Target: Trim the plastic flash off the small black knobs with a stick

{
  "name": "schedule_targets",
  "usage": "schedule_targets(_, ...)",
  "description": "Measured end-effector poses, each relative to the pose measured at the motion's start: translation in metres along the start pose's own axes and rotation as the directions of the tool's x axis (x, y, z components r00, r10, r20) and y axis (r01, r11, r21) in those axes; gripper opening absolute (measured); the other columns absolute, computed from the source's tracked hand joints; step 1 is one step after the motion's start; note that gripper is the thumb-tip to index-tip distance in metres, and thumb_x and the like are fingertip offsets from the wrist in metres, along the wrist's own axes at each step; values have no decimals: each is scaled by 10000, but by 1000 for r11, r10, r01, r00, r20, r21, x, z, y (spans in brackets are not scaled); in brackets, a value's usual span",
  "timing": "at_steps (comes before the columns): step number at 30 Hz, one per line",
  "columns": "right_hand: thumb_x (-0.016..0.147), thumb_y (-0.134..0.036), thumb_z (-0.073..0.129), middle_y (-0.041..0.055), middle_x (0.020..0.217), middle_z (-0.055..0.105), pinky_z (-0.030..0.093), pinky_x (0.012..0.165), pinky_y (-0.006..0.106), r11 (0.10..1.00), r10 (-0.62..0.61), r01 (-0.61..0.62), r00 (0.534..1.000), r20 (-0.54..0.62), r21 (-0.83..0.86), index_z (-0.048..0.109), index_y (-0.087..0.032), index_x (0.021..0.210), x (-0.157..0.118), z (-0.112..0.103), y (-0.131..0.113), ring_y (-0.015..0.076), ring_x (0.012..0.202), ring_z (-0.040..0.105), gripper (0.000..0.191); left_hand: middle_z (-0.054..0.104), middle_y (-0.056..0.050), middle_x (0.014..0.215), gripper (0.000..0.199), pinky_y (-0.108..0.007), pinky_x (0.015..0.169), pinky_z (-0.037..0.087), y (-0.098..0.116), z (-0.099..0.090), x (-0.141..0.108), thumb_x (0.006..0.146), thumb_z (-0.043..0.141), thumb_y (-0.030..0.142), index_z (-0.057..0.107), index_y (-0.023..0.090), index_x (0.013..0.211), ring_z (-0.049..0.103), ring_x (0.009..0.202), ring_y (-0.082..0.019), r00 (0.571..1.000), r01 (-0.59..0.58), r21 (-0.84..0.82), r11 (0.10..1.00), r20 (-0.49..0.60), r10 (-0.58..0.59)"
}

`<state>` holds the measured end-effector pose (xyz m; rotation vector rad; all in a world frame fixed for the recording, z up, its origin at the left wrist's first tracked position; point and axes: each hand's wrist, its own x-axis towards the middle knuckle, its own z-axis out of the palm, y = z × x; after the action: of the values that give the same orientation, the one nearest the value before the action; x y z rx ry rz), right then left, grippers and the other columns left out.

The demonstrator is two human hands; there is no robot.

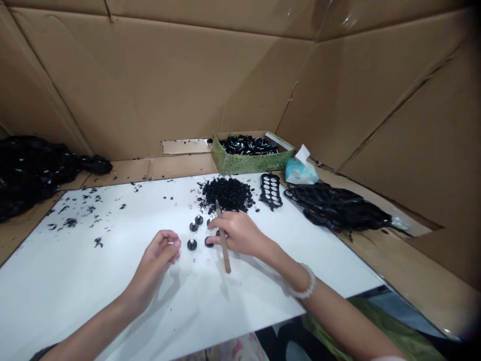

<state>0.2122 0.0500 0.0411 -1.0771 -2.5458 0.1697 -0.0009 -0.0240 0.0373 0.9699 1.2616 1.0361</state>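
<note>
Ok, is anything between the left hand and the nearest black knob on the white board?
Nothing visible does: the left hand sits beside the nearest black knob, with only the white board between them.

Matt black plastic studs (pixel 192 244) and a smooth pale wooden stick (pixel 224 252) are seen on a glossy white tabletop (pixel 93 286), backed by matt brown corrugated cardboard (pixel 150 80).

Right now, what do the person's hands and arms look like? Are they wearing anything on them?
The left hand and the right hand are bare, with no gloves. A white beaded bracelet sits on the right wrist. At the bottom edge of the view, a dark sleeve shows on the left arm.
</note>
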Motion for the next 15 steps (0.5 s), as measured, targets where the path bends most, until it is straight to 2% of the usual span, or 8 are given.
schedule_targets(3,805,-331,595,38,696,630,261,492,232,994,-80,85,993,82,-62,642,-198,805,-4,10,-9,163,650,562,140,451,27,702,197,-232,628,338,1,1,0,774,564,415,534,235,847,403,649,-122,1000,13,5,1000,4,-13)
schedule_targets(5,842,-266,537,39,685,619,294,499,235,987,-143,148,986,81,-60,623,-193,785,-3,10,-10,164,669,560,127,450,27,686,201,-233,624,342,1,0,0,766,572,413,538,228,836,401,639,-123,1000,17,-1,1000,3,-17)
schedule_targets(7,859,-277,505,40,712,624,360,540,242,985,-174,174,985,-22,0,614,-199,786,4,1,-3,164,695,565,152,446,30,669,199,-230,619,344,2,-3,1,760,580,408,538,224,820,394,628,-119,1000,12,-12,1000,-7,-12)
schedule_targets(9,859,-341,497,40,758,637,421,609,263,992,-81,103,968,-237,78,612,-212,782,18,-20,14,162,708,575,189,438,33,651,195,-226,617,345,2,-5,2,755,587,405,536,221,798,388,619,-118,1000,6,-21,1000,-26,-7)
schedule_targets(10,857,-369,493,43,793,645,439,667,288,995,25,9,937,-347,95,614,-216,803,27,-34,25,172,740,583,203,431,35,641,194,-226,616,343,2,-6,3,754,588,405,534,221,785,386,616,-118,999,3,-22,1000,-35,-4)
schedule_targets(12,866,-408,460,79,866,651,435,711,318,959,273,-263,776,-568,102,615,-189,915,45,-62,51,202,793,594,273,432,33,643,189,-232,621,342,4,-6,4,759,581,404,530,222,775,389,614,-122,999,-16,-28,999,-53,15)
schedule_targets(14,807,-471,531,132,907,654,418,700,337,854,429,-516,628,-649,65,578,-136,1078,56,-82,73,264,841,597,435,455,24,683,183,-243,637,346,10,-6,4,777,559,402,527,223,780,400,623,-125,997,-51,-39,998,-66,48)
schedule_targets(15,789,-499,540,150,889,659,410,685,337,802,474,-596,594,-650,40,551,-111,1137,57,-87,79,291,851,598,522,467,18,707,181,-249,645,351,15,-7,3,787,546,403,526,223,787,409,630,-126,995,-76,-45,996,-71,72)
